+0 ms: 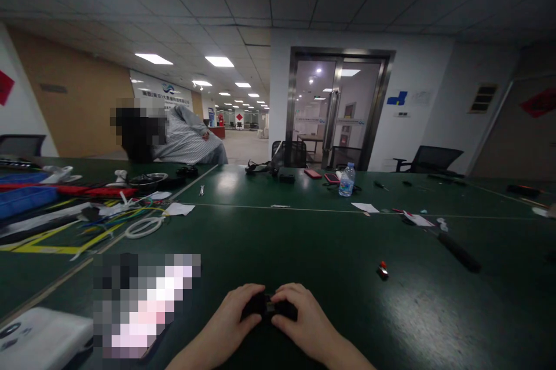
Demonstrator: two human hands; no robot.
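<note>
My left hand (232, 318) and my right hand (304, 321) meet at the near edge of the dark green table (278, 242). Both are closed around one small black object (268, 306), fingers curled over its top; its shape is mostly hidden. A tiny red and black part (383, 269) lies on the table, to the right of and beyond my right hand.
A pixelated patch (143, 303) and a white device (39, 338) lie at near left. Wires, cable ties and a white ring (143, 226) clutter the left. A water bottle (346, 179), phones and a black-handled tool (458, 251) lie farther off. A person in a striped shirt (182, 138) sits at far left.
</note>
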